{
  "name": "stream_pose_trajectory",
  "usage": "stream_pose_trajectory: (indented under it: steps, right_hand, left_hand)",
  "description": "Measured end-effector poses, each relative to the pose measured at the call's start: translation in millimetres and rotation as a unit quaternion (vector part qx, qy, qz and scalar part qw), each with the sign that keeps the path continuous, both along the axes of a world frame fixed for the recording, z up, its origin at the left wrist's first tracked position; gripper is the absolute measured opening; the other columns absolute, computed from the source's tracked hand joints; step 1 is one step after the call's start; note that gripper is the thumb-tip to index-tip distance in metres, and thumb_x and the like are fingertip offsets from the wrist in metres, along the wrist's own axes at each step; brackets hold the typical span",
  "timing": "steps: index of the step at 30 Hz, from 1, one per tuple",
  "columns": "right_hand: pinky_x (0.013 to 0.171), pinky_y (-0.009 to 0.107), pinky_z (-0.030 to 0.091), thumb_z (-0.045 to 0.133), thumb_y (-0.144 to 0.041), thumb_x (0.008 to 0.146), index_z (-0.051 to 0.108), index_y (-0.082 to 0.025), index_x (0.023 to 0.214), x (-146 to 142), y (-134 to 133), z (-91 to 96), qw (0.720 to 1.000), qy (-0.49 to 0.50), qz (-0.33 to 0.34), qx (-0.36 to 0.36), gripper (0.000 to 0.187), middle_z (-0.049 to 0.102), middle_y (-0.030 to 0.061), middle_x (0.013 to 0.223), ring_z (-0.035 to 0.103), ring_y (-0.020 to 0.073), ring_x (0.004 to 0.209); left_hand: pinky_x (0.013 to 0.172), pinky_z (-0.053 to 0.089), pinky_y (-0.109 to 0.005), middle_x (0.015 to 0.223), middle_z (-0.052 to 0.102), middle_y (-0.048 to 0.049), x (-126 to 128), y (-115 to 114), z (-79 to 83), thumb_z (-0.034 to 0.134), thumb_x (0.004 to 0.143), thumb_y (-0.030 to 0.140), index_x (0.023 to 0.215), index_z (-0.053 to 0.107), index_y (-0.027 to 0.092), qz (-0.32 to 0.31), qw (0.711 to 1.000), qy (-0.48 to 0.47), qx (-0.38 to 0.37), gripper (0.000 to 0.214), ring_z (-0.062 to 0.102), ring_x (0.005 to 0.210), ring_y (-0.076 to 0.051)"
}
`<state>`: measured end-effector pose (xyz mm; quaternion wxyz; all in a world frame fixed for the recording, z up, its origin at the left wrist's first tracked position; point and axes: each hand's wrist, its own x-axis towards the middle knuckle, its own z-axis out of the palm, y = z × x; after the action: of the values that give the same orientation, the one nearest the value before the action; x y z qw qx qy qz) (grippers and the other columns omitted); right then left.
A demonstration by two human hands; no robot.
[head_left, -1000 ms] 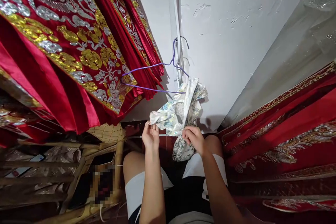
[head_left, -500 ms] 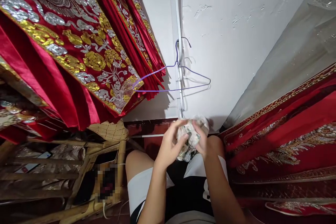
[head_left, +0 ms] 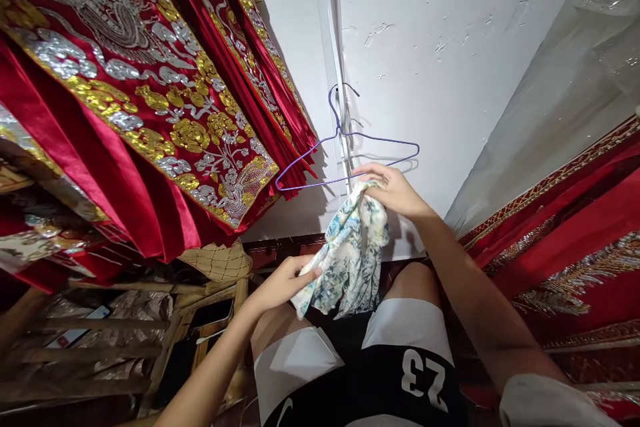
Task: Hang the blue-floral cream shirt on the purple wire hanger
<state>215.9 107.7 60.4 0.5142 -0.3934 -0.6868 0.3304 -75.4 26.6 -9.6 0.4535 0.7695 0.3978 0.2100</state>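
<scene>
The right hand (head_left: 393,192) is closed on the upper end of the cloth (head_left: 353,250), with the thumb on the near side. The left hand (head_left: 287,280) holds the lower left edge of it between thumb and fingers. The cloth (white, with blue and green flowers) hangs in folds between the two hands, above the person's shorts (head_left: 357,380). Just beyond the right hand is a purple hanger (head_left: 339,132); its lower bar passes close by the fingertips, but whether they touch it, I cannot tell. The hanger is at a white strip (head_left: 331,27), which runs along the far wall (head_left: 420,20). To the left hang red garments (head_left: 200,130) with gold and silver embroidery. At the near left, below them, stands a bamboo frame (head_left: 240,293). To the right there is more red clothing (head_left: 595,233), also decorated, and at the far right a translucent cover (head_left: 555,73) slopes beside the wall.
</scene>
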Motion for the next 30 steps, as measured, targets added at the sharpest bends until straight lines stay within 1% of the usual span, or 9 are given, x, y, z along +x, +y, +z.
stream_pose_trajectory:
  steps: [3,7,11,13,15,18,22,26,30]
  right_hand:
    - [0.081,0.035,0.049,0.062,-0.024,0.077,0.066,-0.017,0.125,2,37,-12.8,0.991,-0.094,-0.08,-0.04,0.048,0.073,0.0096,0.108,0.064,0.0249,0.09]
    - [0.073,0.031,0.045,0.05,-0.023,0.081,0.07,-0.018,0.096,8,49,-30.2,0.978,-0.191,-0.061,-0.05,0.025,0.073,0.0083,0.095,0.062,0.0246,0.08]
    - [0.065,0.028,0.036,0.046,-0.018,0.075,0.062,-0.02,0.076,31,31,-30.0,0.971,-0.232,-0.047,-0.01,0.017,0.068,0.0031,0.077,0.057,0.021,0.071]
    - [0.064,0.028,0.035,0.045,-0.017,0.071,0.06,-0.02,0.073,43,24,-25.6,0.973,-0.228,-0.03,-0.007,0.016,0.066,0.002,0.075,0.055,0.0196,0.069]
    - [0.063,0.028,0.034,0.043,-0.016,0.068,0.06,-0.02,0.071,51,20,-21.0,0.976,-0.219,-0.011,-0.014,0.017,0.065,0.0013,0.073,0.054,0.0184,0.068]
    - [0.061,0.027,0.033,0.043,-0.016,0.066,0.06,-0.019,0.069,52,13,-16.6,0.976,-0.216,-0.01,-0.028,0.017,0.064,0.0007,0.071,0.054,0.0175,0.067]
    - [0.061,0.026,0.037,0.044,-0.015,0.067,0.067,-0.018,0.076,43,-1,-17.9,0.978,-0.192,0.05,-0.069,0.024,0.068,0.0007,0.075,0.059,0.0186,0.07]
    - [0.069,0.027,0.045,0.046,-0.012,0.069,0.072,-0.023,0.117,44,-12,-20.6,0.978,-0.172,0.099,-0.059,0.056,0.074,0.0017,0.097,0.065,0.02,0.083]
    - [0.059,0.028,0.046,0.056,-0.012,0.072,0.044,-0.023,0.154,67,-10,-15.0,0.993,-0.098,-0.071,-0.001,0.084,0.071,0.003,0.086,0.064,0.0196,0.071]
  left_hand:
    - [0.068,0.045,-0.027,0.083,0.062,-0.002,-15,-1,19.0,0.052,0.091,0.033,0.09,0.061,0.019,0.07,0.992,0.04,0.098,0.017,0.057,0.075,-0.02]
    - [0.064,0.044,-0.03,0.072,0.062,0.0006,-25,3,35.1,0.055,0.078,0.023,0.105,0.057,0.023,0.071,0.938,0.285,0.186,0.027,0.061,0.067,-0.024]
    - [0.081,0.052,-0.042,0.088,0.074,-0.0103,-36,20,41.3,0.044,0.087,0.024,0.104,0.062,0.022,0.047,0.876,0.419,0.233,0.025,0.07,0.086,-0.033]
    - [0.098,0.05,-0.047,0.114,0.074,-0.0157,-42,33,47.0,0.037,0.09,0.023,0.116,0.064,0.02,0.074,0.876,0.402,0.256,0.037,0.069,0.109,-0.034]
    - [0.11,0.045,-0.046,0.142,0.062,-0.0159,-44,48,55.9,0.036,0.092,0.026,0.137,0.056,0.018,0.114,0.893,0.334,0.281,0.051,0.059,0.132,-0.032]
    - [0.118,0.038,-0.043,0.156,0.05,-0.0147,-33,70,72.9,0.035,0.096,0.033,0.144,0.052,0.016,0.171,0.917,0.183,0.312,0.055,0.047,0.144,-0.029]
    - [0.109,0.044,-0.043,0.132,0.067,-0.0152,-2,94,93.3,0.035,0.098,0.04,0.122,0.066,0.016,0.219,0.921,0.049,0.319,0.046,0.061,0.123,-0.03]
    - [0.078,0.051,-0.031,0.085,0.071,-0.0049,14,100,106.2,0.039,0.096,0.035,0.107,0.071,0.016,0.184,0.93,0.047,0.315,0.038,0.064,0.08,-0.021]
    - [0.061,0.045,-0.026,0.076,0.064,-0.0021,2,93,115.5,0.044,0.094,0.041,0.099,0.07,0.017,0.134,0.948,0.033,0.286,0.036,0.054,0.064,-0.016]
